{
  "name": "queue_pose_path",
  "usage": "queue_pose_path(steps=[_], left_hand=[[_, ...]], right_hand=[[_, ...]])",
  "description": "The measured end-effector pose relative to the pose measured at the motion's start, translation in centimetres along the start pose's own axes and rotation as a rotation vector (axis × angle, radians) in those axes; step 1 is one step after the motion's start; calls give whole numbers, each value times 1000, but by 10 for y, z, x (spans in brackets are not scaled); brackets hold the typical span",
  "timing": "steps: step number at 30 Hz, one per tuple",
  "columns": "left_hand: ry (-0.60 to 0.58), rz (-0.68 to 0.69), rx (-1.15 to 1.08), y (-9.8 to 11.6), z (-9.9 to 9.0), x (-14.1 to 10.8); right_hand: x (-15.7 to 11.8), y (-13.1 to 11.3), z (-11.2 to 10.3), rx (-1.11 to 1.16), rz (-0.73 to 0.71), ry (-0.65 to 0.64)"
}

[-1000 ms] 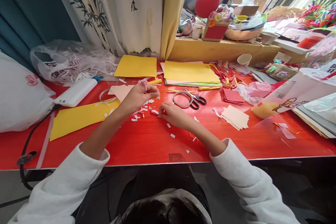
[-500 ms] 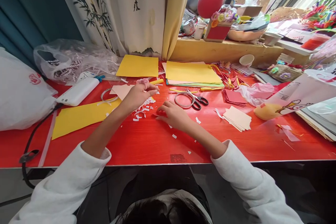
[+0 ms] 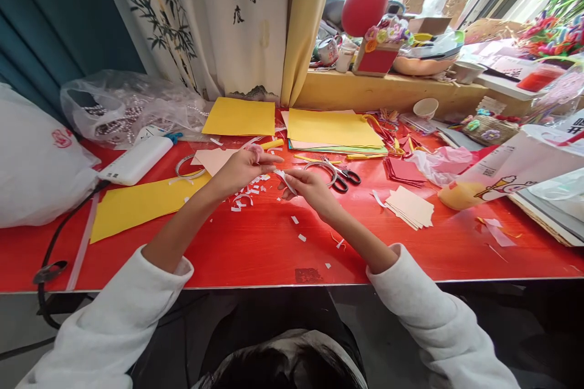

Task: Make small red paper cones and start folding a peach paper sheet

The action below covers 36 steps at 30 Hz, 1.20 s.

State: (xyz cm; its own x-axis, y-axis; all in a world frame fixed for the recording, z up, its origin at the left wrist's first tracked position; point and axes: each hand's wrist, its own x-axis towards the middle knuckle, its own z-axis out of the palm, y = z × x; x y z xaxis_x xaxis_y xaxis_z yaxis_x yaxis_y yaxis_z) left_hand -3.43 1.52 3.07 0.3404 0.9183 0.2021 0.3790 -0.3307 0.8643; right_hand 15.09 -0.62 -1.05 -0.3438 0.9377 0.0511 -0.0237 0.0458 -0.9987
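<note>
My left hand point(image 3: 241, 171) is over the middle of the red table. A small pink curled piece point(image 3: 256, 151) sits at its fingers, and what it is made of I cannot make out. Its fingertips point right, close to my right hand point(image 3: 312, 191). That hand pinches a narrow white paper strip point(image 3: 286, 181) between thumb and fingers. Under and beside the left hand lie small white paper scraps point(image 3: 246, 197). Just behind the right hand are a ring-shaped silver roll point(image 3: 314, 165) and black-handled scissors point(image 3: 349, 177).
Yellow sheets point(image 3: 335, 130) are stacked at the back, and another yellow sheet point(image 3: 141, 203) lies left. Pale cards point(image 3: 410, 206) and red cards point(image 3: 404, 171) lie right, near a tilted cup point(image 3: 493, 167). A white power bank point(image 3: 137, 160) and plastic bag point(image 3: 41, 158) stand left.
My right hand has risen from the table and now holds a white paper strip. My left hand has shifted slightly right with the pink piece, bringing the hands close together.
</note>
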Motion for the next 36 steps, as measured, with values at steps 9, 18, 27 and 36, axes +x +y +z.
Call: queue_pose_path(steps=[9,18,27,36], left_hand=[[13,34,34,1,4,1],[20,73,9,5,5,-1],[24,27,5,-1,11,1],[37,46,1,4,11,-1]], right_hand=[[-3,-5,5,291,83,38],[-4,-10,4,285,129,91],[-6,-13,3,269,106,44],[-8,-17,3,336,142,21]])
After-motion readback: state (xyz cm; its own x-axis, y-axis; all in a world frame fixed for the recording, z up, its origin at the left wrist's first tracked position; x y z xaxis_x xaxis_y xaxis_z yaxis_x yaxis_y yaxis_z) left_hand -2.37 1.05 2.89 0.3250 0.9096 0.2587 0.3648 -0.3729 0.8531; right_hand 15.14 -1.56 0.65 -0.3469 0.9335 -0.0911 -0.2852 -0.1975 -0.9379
